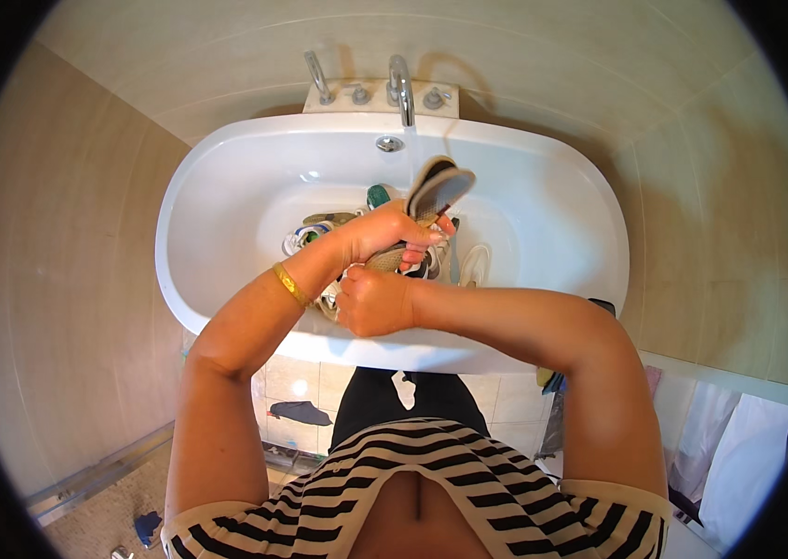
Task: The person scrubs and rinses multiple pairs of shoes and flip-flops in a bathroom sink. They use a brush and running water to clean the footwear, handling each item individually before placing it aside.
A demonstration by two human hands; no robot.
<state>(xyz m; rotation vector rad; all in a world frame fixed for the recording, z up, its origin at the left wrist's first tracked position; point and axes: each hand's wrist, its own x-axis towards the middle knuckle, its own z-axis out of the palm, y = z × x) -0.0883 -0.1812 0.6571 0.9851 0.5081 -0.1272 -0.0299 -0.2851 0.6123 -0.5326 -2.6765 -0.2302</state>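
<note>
Above the bathtub, my left hand (404, 234) grips what look like shoe insoles (439, 192), grey and dark with tan edges. Their rounded ends stick up past my fingers, near the thin stream from the faucet. Closer to me, my right hand (374, 302) is closed in a fist on the lower tan mesh end (387, 259). Below both hands, several shoes lie in the tub, partly hidden by my arms. Among them are a white and blue shoe (294, 242) and a pale shoe (475, 265) on the right. A green object (378, 196), perhaps a brush, lies behind my left hand.
The white bathtub (212, 202) has a chrome faucet (402, 91) at its far side, flanked by handles and a hand shower (317, 77). An overflow fitting (389, 144) sits in the far wall. A dark cloth (300, 412) lies on the tiled floor to the left.
</note>
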